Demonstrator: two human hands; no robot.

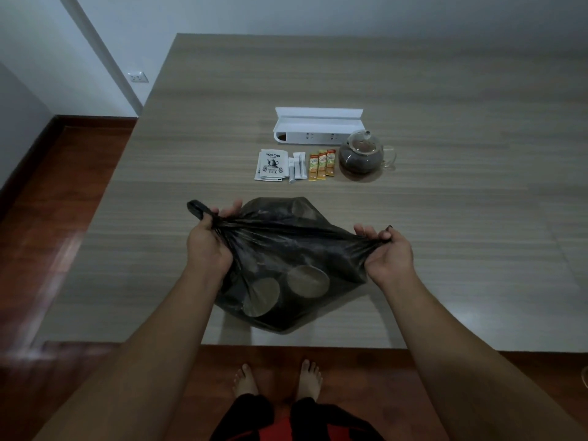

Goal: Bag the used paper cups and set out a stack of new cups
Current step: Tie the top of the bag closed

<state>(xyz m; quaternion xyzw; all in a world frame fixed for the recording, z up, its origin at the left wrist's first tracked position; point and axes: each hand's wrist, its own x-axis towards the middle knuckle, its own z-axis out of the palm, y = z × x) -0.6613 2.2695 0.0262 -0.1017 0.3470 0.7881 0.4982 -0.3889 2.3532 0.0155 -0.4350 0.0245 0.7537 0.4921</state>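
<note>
We have the thin, black, half-transparent plastic bag (286,249) stretched between our hands, the left hand (208,246) gripping one bunched handle and the right hand (386,254) pinching the other, with the round used paper cups (308,281) showing through just below our knuckles; the bagging looks nearly done (we judge), so tying the handles comes next. Beyond our hands the pale wood-grain table (445,218) holds tea sachets (272,165), a glass teapot (362,154) and a white tray (318,125); no new cups show.

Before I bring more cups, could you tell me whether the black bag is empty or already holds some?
It holds some: round cup shapes press against the bag from inside.
</note>
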